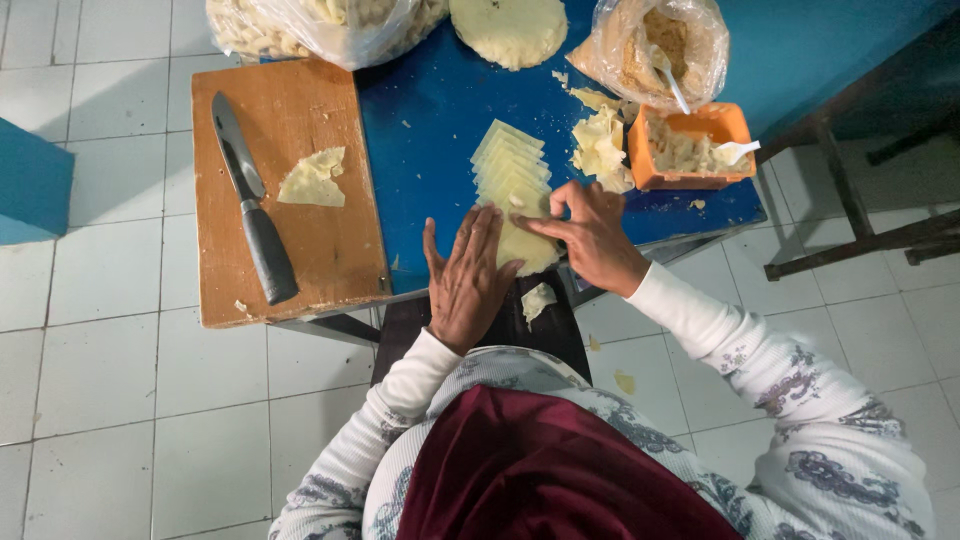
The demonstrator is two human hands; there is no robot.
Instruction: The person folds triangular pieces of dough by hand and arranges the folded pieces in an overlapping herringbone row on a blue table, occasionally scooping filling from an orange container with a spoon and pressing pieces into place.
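Dough sheet [528,248] lies at the near edge of the blue worktop [430,150], nearest piece of a fanned row of dough squares [510,165]. Left hand [467,285] flat on the sheet, fingers straight, palm down, grip open, pressing not holding. Right hand [592,235] at the sheet's right side, index and thumb pinched at its top edge, other fingers curled; grip looks closed on the sheet. Dough scraps [598,145] just right of the row. Orange tub [692,148] of filling with a white spoon [738,150] beside the scraps. Bag [660,45] behind the tub. Round dough disc [510,30] at the far edge, second bag [320,25] left of it. Wooden board [285,190] left on the worktop, carrying a knife [252,215] and one dough piece [313,180]. A scrap [537,298] below the worktop edge.
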